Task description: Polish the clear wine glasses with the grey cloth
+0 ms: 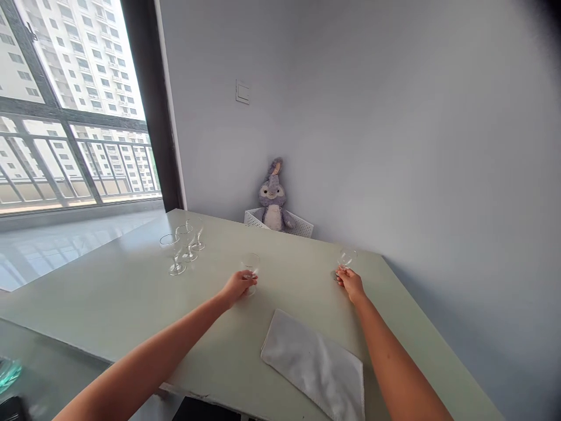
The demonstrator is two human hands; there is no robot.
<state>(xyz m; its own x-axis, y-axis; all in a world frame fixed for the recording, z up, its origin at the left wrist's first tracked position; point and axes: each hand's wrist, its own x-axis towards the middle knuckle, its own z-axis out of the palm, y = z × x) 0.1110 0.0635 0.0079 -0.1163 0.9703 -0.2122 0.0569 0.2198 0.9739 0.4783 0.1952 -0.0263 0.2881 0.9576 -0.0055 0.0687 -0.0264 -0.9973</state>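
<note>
My left hand (239,287) is closed around the stem of a clear wine glass (250,262), which is upright near the middle of the pale table (219,351). Farther right, my right hand (350,283) grips the stem of another clear wine glass (347,256); this one leans a little, and its foot shows beside my fingers. Three more stemmed glasses (176,257) stand upright in a close group on the left part of the table. Between my forearms lies a folded grey cloth (316,365).
A white perforated basket (300,227) holding a plush rabbit (272,202) sits behind the table's back edge, in the wall corner. Grey walls (394,117) bound the back and right. At lower left is a greenish glass object (9,373), partly cut off. A window (79,111) is at left.
</note>
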